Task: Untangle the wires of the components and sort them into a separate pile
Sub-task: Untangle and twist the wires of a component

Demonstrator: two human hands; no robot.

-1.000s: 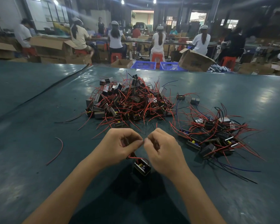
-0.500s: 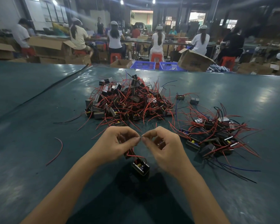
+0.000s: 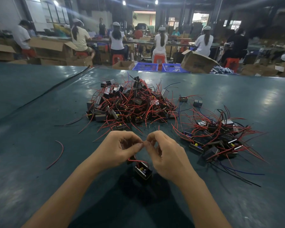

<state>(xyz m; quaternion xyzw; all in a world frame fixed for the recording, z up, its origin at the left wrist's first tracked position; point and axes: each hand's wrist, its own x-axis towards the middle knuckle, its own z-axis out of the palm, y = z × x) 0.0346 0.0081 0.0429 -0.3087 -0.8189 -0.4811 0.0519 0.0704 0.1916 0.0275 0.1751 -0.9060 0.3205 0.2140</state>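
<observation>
My left hand (image 3: 120, 148) and my right hand (image 3: 167, 155) meet fingertip to fingertip above the dark green table (image 3: 31, 145), each pinching the thin wires of one small black component (image 3: 142, 171). That component hangs just below my hands, a red wire (image 3: 137, 160) looping from it up into my fingers. A big tangled pile (image 3: 130, 104) of black components with red wires lies behind my hands. A smaller pile (image 3: 219, 139) lies to the right of my right hand.
A loose red wire (image 3: 58, 153) lies on the table to the left. Two single components (image 3: 183, 99) (image 3: 197, 103) sit between the piles. Beyond the far edge are blue crates (image 3: 145, 66), cardboard boxes (image 3: 197, 62) and several seated people.
My hands have risen slightly and their fingertips have closed together on the wires. The hanging component has shifted a little with them. Both piles are unchanged.
</observation>
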